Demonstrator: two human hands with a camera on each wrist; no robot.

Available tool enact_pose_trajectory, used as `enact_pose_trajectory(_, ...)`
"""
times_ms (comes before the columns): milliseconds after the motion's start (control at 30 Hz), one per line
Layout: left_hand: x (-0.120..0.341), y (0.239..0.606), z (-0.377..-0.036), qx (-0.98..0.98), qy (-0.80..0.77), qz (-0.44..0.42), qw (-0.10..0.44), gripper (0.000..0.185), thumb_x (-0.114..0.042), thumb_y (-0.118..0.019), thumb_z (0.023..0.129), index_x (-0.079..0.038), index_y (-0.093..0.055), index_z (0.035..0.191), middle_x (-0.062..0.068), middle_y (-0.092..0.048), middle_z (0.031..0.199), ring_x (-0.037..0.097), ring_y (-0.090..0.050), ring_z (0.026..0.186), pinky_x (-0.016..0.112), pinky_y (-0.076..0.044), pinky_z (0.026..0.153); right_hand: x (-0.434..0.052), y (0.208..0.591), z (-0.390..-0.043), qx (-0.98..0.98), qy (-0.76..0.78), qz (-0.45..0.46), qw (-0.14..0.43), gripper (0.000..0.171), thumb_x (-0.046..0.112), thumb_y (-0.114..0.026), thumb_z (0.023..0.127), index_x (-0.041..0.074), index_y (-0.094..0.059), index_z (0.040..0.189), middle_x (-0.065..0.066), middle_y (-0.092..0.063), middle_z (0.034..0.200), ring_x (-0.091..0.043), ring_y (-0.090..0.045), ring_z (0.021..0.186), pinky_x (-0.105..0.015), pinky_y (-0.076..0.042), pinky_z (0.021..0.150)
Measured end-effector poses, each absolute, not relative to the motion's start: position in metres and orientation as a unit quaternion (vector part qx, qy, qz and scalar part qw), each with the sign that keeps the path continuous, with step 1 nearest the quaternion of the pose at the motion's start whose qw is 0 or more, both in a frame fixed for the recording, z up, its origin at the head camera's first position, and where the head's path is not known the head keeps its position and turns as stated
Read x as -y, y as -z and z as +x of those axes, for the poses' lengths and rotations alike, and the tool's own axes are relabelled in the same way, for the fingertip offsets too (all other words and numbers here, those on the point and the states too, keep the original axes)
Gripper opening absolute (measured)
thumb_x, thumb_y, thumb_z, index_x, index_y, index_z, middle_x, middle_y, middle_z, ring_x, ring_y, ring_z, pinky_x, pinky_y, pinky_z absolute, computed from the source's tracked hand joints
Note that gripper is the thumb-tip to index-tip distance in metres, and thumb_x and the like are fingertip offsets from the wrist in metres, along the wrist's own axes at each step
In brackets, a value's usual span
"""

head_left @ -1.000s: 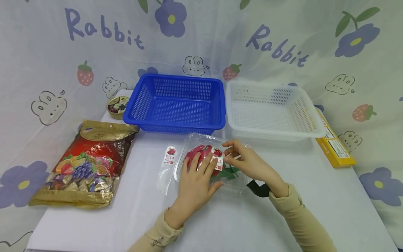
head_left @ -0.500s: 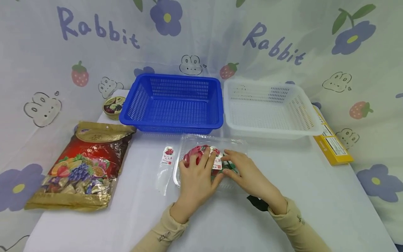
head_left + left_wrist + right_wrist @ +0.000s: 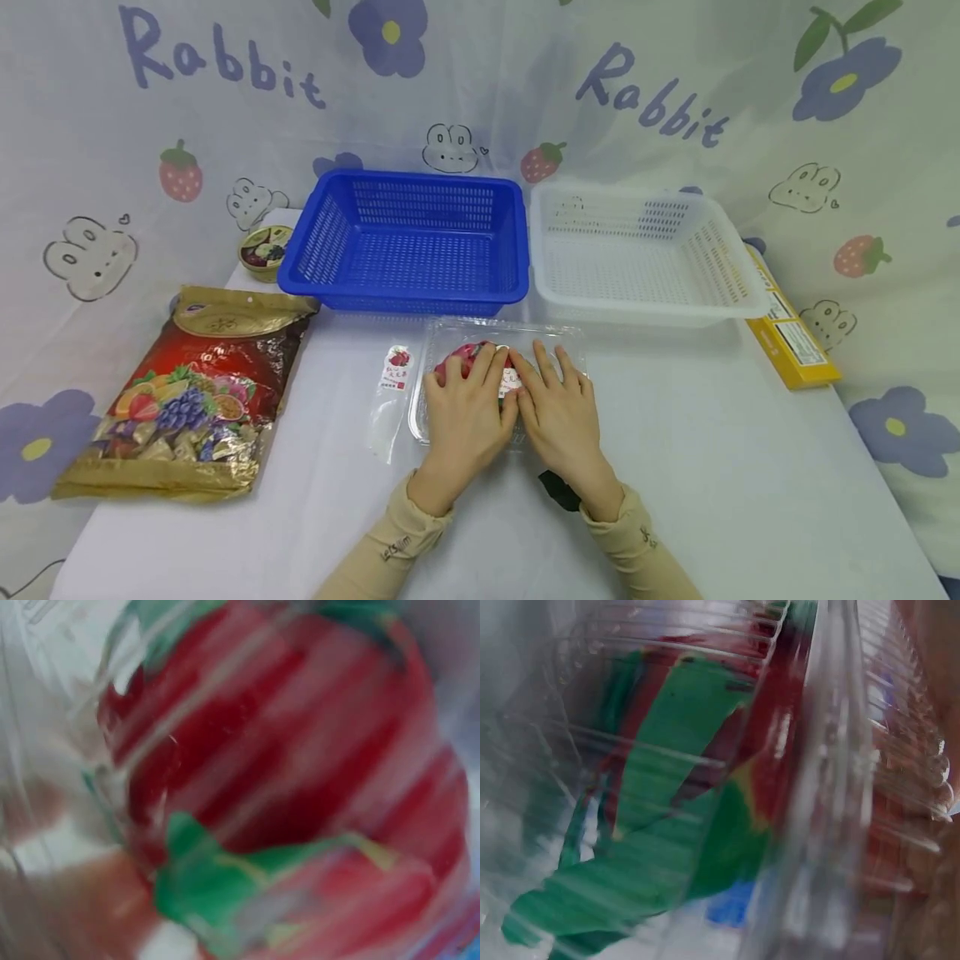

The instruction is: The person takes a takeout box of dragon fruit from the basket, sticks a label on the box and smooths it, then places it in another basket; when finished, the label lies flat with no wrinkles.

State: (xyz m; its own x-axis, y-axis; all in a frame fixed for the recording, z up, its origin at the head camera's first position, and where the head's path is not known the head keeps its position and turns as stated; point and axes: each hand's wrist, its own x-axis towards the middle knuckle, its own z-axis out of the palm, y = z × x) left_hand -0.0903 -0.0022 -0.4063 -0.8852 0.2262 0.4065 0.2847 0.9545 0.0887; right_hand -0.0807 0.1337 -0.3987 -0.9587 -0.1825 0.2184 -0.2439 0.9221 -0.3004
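Observation:
A clear plastic clamshell box (image 3: 418,417) sits in the middle of the white table with a red dragon fruit (image 3: 465,354) inside. Green scales and red skin of the fruit show through the plastic in both wrist views, blurred. A white label (image 3: 511,382) with a dragon fruit picture is on the box. My left hand (image 3: 467,417) lies over the box's left half, fingers spread across the lid at the label's left side. My right hand (image 3: 562,412) rests on the right half, fingers spread, fingertips at the label's right edge. Both thumbs meet near the label's lower edge.
Left of the box lies a clear strip with a similar label (image 3: 396,367). A blue basket (image 3: 401,302) and a white basket (image 3: 652,312) stand behind. A candy bag (image 3: 202,333) and a round tin (image 3: 264,267) are left, a yellow box (image 3: 813,377) right.
My right hand has swung inward from the box's right side, its bent fingers flattening onto the lid beside the label. The left hand stays over the left half, its fingers shifting slightly.

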Motion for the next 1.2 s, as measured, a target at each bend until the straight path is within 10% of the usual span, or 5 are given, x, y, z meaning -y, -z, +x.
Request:
enact_pose_trajectory(400,0.008,0.403,-0.094,0.983,0.113,-0.060,0.130,0.053,-0.062,-0.054,0.087,-0.040,-0.053,0.135,0.008,-0.042,0.152,0.045,-0.033,0.139,0.069,-0.022,0.108,-0.132,0.402,-0.082,0.979,-0.176,0.044,0.094,0.045,0.035,-0.047,0.100,0.022,-0.049,0.143,-0.025,-0.029,0.155,-0.047,-0.023,0.144,-0.069,-0.023,0.109)
enact_pose_trajectory(733,0.037,0.405,-0.100,0.976,0.207,-0.023,0.070,0.072,-0.069,-0.055,0.084,-0.034,-0.043,0.146,0.016,-0.026,0.160,0.055,-0.023,0.141,0.078,-0.024,0.102,-0.152,0.413,-0.077,0.961,-0.273,-0.011,0.049,0.061,0.045,-0.048,0.099,0.015,-0.034,0.151,-0.023,-0.002,0.161,-0.052,-0.015,0.144,-0.073,-0.036,0.097)
enact_pose_trajectory(1200,0.078,0.418,-0.096,0.931,0.362,-0.013,-0.044,0.084,-0.058,-0.054,0.091,-0.025,-0.014,0.157,0.015,-0.032,0.157,0.051,-0.025,0.141,0.073,-0.024,0.106,-0.182,0.439,-0.069,0.847,-0.527,-0.049,-0.043,0.066,0.035,-0.038,0.104,0.023,-0.001,0.157,-0.006,-0.001,0.165,-0.035,-0.001,0.151,-0.061,-0.007,0.118)
